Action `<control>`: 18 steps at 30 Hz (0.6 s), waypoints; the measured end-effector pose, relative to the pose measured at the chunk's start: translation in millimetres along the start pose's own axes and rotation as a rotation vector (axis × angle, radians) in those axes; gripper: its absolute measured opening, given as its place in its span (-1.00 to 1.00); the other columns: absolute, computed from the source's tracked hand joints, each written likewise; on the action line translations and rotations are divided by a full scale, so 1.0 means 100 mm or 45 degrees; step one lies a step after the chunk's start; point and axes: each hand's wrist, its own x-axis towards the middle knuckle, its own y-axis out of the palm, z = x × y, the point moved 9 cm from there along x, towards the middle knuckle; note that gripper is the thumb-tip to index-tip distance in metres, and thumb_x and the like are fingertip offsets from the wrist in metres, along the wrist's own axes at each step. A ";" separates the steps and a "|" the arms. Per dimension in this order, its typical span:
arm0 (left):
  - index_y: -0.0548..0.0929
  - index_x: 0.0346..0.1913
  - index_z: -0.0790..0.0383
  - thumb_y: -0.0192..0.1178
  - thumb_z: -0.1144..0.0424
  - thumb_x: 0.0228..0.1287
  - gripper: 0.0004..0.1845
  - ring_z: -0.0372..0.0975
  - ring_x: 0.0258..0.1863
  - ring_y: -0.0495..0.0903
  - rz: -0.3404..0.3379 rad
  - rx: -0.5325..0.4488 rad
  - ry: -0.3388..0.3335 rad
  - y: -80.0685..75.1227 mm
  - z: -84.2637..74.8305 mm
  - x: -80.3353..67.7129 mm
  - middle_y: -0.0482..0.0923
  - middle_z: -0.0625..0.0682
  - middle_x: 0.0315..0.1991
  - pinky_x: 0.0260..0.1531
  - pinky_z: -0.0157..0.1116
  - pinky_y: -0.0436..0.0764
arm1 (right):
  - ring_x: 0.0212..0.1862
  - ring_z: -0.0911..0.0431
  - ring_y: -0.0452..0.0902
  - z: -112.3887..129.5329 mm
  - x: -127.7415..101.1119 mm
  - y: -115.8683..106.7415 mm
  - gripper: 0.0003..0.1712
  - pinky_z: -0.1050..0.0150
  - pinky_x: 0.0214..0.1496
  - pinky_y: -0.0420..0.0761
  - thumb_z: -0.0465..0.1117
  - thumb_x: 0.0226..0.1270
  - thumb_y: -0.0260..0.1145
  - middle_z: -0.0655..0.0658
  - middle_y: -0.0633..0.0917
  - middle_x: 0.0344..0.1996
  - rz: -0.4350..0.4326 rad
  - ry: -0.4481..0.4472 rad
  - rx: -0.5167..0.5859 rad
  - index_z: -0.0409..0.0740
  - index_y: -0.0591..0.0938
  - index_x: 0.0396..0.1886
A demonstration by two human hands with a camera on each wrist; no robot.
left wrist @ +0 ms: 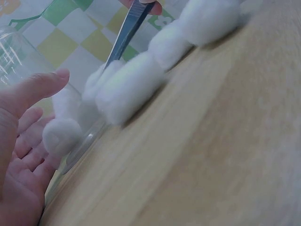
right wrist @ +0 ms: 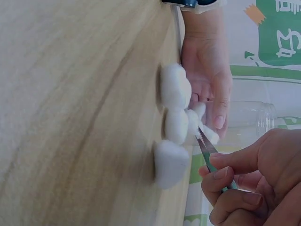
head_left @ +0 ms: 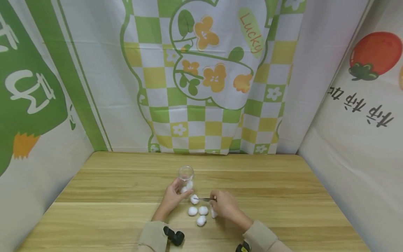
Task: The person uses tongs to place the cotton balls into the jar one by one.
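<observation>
Right hand [head_left: 226,205]: fingers pinched on metal tweezers [head_left: 206,199], tips nipping a cotton ball [head_left: 194,199] on the wooden table [head_left: 283,196]. Left hand [head_left: 174,196]: fingers curled round a clear jar [head_left: 185,178] standing just behind, cotton already inside. Loose cotton balls [head_left: 198,214] lie near, between both hands. Step judged: pickup; the next move calls for a firm nip, a lift and the jar's mouth cleared.

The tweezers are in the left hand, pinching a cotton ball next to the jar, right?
Not quite. The tweezers are in the right hand, as the head view shows. They do pinch a cotton ball next to the jar, which the left hand holds.
</observation>
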 end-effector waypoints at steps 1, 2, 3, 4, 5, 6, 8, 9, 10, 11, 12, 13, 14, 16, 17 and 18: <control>0.39 0.29 0.33 0.37 0.29 0.14 -0.35 0.12 0.40 0.32 -0.001 0.005 0.002 0.00 0.00 0.00 0.38 0.28 0.35 0.47 0.03 0.28 | -0.53 0.24 0.38 0.00 0.00 -0.01 -0.94 0.42 -0.59 0.27 -0.22 0.18 0.37 0.00 0.67 -0.56 -0.008 -0.001 -0.002 -0.06 0.65 -0.45; 0.39 0.29 0.33 0.37 0.29 0.14 -0.35 0.12 0.40 0.32 -0.002 0.007 0.002 0.00 0.00 0.00 0.38 0.28 0.35 0.47 0.03 0.28 | -0.53 0.23 0.39 0.00 0.00 -0.02 -0.94 0.41 -0.58 0.27 -0.22 0.17 0.37 0.00 0.67 -0.56 -0.016 -0.005 -0.004 -0.06 0.64 -0.46; 0.39 0.29 0.33 0.37 0.29 0.14 -0.35 0.12 0.40 0.32 -0.002 0.007 -0.001 0.00 0.00 0.00 0.38 0.28 0.35 0.47 0.03 0.28 | -0.53 0.23 0.39 -0.01 0.00 -0.02 -0.94 0.41 -0.58 0.26 -0.22 0.17 0.37 0.00 0.67 -0.56 -0.022 -0.004 -0.002 -0.05 0.64 -0.46; 0.39 0.28 0.33 0.37 0.29 0.14 -0.36 0.12 0.40 0.32 -0.002 0.010 -0.001 0.00 0.00 0.00 0.39 0.28 0.34 0.47 0.03 0.28 | -0.53 0.23 0.39 -0.01 0.00 -0.03 -0.93 0.41 -0.58 0.26 -0.22 0.16 0.37 0.00 0.67 -0.57 -0.032 -0.009 0.000 -0.05 0.64 -0.47; 0.40 0.28 0.33 0.37 0.29 0.14 -0.36 0.12 0.40 0.32 -0.003 0.013 -0.002 0.00 0.00 0.00 0.39 0.28 0.34 0.47 0.03 0.28 | -0.52 0.23 0.39 -0.01 0.00 -0.03 -0.93 0.41 -0.58 0.26 -0.22 0.16 0.37 0.00 0.66 -0.56 -0.034 -0.007 0.003 -0.04 0.64 -0.47; 0.40 0.27 0.33 0.37 0.29 0.14 -0.36 0.12 0.40 0.32 -0.003 0.011 -0.006 0.00 0.01 0.01 0.39 0.29 0.34 0.47 0.02 0.27 | -0.52 0.23 0.39 -0.02 0.00 -0.03 -0.93 0.42 -0.57 0.25 -0.22 0.16 0.37 0.00 0.66 -0.56 -0.036 -0.004 0.007 -0.04 0.63 -0.48; 0.40 0.27 0.34 0.37 0.29 0.14 -0.36 0.13 0.41 0.31 -0.004 0.011 -0.009 0.00 0.01 0.01 0.39 0.29 0.34 0.47 0.03 0.26 | -0.52 0.23 0.38 -0.03 0.00 -0.04 -0.93 0.42 -0.58 0.25 -0.23 0.16 0.37 0.00 0.66 -0.56 -0.040 -0.005 0.019 -0.04 0.63 -0.47; 0.39 0.28 0.34 0.37 0.29 0.14 -0.36 0.14 0.41 0.30 -0.003 0.012 -0.008 0.00 0.02 0.01 0.38 0.30 0.34 0.47 0.04 0.26 | -0.52 0.22 0.37 -0.04 0.00 -0.04 -0.93 0.42 -0.57 0.25 -0.23 0.17 0.37 -0.01 0.66 -0.56 -0.038 0.000 0.030 -0.05 0.63 -0.47; 0.39 0.28 0.35 0.37 0.30 0.14 -0.36 0.14 0.41 0.29 -0.005 0.009 -0.011 0.00 0.02 0.01 0.38 0.31 0.34 0.47 0.04 0.25 | -0.53 0.22 0.37 -0.05 0.00 -0.05 -0.93 0.42 -0.58 0.25 -0.24 0.17 0.36 -0.01 0.66 -0.56 -0.039 0.000 0.038 -0.05 0.63 -0.46; 0.38 0.28 0.36 0.37 0.31 0.14 -0.35 0.16 0.41 0.29 -0.006 0.005 -0.012 0.00 0.03 0.01 0.38 0.32 0.34 0.47 0.05 0.25 | -0.53 0.22 0.36 -0.06 0.00 -0.05 -0.94 0.42 -0.58 0.24 -0.23 0.18 0.36 -0.01 0.66 -0.56 -0.031 0.009 0.046 -0.06 0.63 -0.45; 0.38 0.29 0.37 0.36 0.31 0.14 -0.35 0.16 0.41 0.29 -0.009 0.000 -0.013 0.00 0.03 0.01 0.38 0.33 0.34 0.47 0.05 0.25 | -0.53 0.22 0.35 -0.06 -0.01 -0.06 -0.94 0.42 -0.58 0.24 -0.23 0.19 0.36 -0.02 0.65 -0.56 -0.032 0.012 0.050 -0.06 0.63 -0.44; 0.37 0.29 0.37 0.36 0.32 0.14 -0.34 0.17 0.41 0.29 -0.012 -0.001 -0.010 0.00 0.04 0.02 0.38 0.34 0.34 0.47 0.06 0.25 | -0.54 0.22 0.34 -0.07 -0.01 -0.07 -0.95 0.42 -0.59 0.23 -0.23 0.20 0.35 -0.01 0.64 -0.57 -0.029 0.018 0.056 -0.06 0.63 -0.43; 0.37 0.30 0.38 0.36 0.33 0.13 -0.34 0.17 0.41 0.28 -0.015 -0.007 -0.013 0.00 0.04 0.02 0.38 0.34 0.33 0.46 0.06 0.25 | -0.55 0.22 0.33 -0.07 -0.01 -0.08 -0.95 0.41 -0.59 0.22 -0.23 0.21 0.34 -0.01 0.63 -0.58 -0.028 0.023 0.061 -0.06 0.63 -0.43; 0.37 0.30 0.38 0.36 0.33 0.13 -0.33 0.17 0.40 0.29 -0.019 -0.011 -0.012 0.00 0.05 0.02 0.38 0.34 0.33 0.46 0.05 0.26 | -0.56 0.21 0.31 -0.09 -0.01 -0.09 -0.95 0.41 -0.60 0.21 -0.22 0.22 0.34 -0.01 0.60 -0.61 -0.025 0.038 0.071 -0.05 0.63 -0.42; 0.36 0.30 0.39 0.36 0.34 0.14 -0.33 0.17 0.41 0.29 -0.020 -0.012 -0.011 0.00 0.06 0.02 0.38 0.34 0.33 0.46 0.05 0.26 | -0.56 0.21 0.31 -0.10 -0.01 -0.10 -0.95 0.41 -0.60 0.20 -0.21 0.22 0.33 0.00 0.59 -0.62 -0.024 0.047 0.072 -0.05 0.63 -0.42; 0.36 0.31 0.39 0.36 0.34 0.14 -0.33 0.17 0.41 0.29 -0.022 -0.014 -0.010 0.00 0.06 0.02 0.38 0.34 0.33 0.46 0.04 0.27 | -0.56 0.20 0.31 -0.10 -0.02 -0.11 -0.95 0.40 -0.59 0.20 -0.21 0.22 0.34 0.00 0.58 -0.63 -0.029 0.051 0.074 -0.04 0.62 -0.42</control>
